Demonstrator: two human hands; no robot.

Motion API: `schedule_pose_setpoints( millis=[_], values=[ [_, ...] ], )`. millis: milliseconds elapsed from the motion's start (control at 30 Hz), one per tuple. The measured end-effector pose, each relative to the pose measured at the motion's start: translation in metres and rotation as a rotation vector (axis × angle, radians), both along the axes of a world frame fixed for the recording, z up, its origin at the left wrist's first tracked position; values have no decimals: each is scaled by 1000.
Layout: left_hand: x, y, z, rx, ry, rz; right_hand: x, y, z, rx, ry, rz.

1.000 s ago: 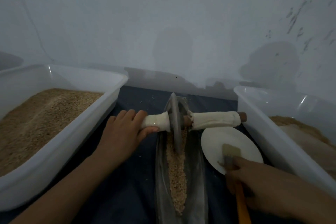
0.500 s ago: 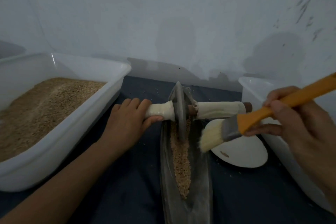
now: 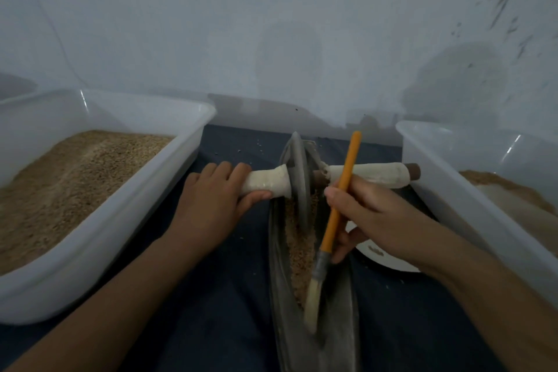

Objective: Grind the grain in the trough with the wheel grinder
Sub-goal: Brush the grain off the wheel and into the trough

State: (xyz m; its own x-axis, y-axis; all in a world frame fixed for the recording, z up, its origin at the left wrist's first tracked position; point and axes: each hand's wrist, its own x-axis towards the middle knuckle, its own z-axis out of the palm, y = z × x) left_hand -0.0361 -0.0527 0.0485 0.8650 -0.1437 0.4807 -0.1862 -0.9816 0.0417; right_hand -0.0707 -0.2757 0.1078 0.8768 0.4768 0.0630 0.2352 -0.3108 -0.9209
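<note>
A narrow grey metal trough (image 3: 277, 266) runs toward me on the dark cloth, with tan grain (image 3: 297, 248) along its bottom. The grey wheel grinder (image 3: 299, 178) stands in the trough's far end, its axle wrapped in pale cloth on both sides. My left hand (image 3: 211, 202) grips the left handle. My right hand (image 3: 371, 214) holds an orange-handled brush (image 3: 332, 226), bristles down inside the near part of the trough beside the grain. The right handle (image 3: 377, 177) is free.
A large white tub of grain (image 3: 99, 220) stands at the left. Another white tub (image 3: 471, 205) with paler ground material stands at the right. A white plate (image 3: 389, 260) lies between trough and right tub, partly hidden by my right hand. A wall rises close behind.
My right hand picked the brush up from the plate, raised it, then swung it so the bristles point down into the trough. My left hand stays on the left handle.
</note>
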Motion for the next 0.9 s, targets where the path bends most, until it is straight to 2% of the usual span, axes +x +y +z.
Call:
schedule_pose_setpoints(
  millis=[133,200,267,367,467,533,633,700,800,900],
  values=[
    [0,0,0,-13,6,-9,0,1,1,-40,-343,-138],
    [-1,0,1,-17,4,-12,-1,-3,7,-34,-400,-135],
    [-1,0,1,-24,7,-18,-4,-7,10,-27,-368,-70],
    [-1,0,2,-24,18,-18,-7,-9,8,-18,-218,44],
    [-1,0,1,-29,12,-25,-3,-9,0,-25,-135,54],
    [-2,0,2,-35,16,-27,0,-8,-4,-52,-160,4],
    [-2,2,1,-43,20,-41,0,-12,-2,-76,-299,-79],
    [-1,3,2,-72,28,-58,-3,-19,4,-57,-293,-73],
    [-1,6,4,-166,56,-112,-7,-29,16,73,-239,-108],
    [-3,14,8,-255,115,-190,-6,-39,39,390,-298,-298]
  ],
)
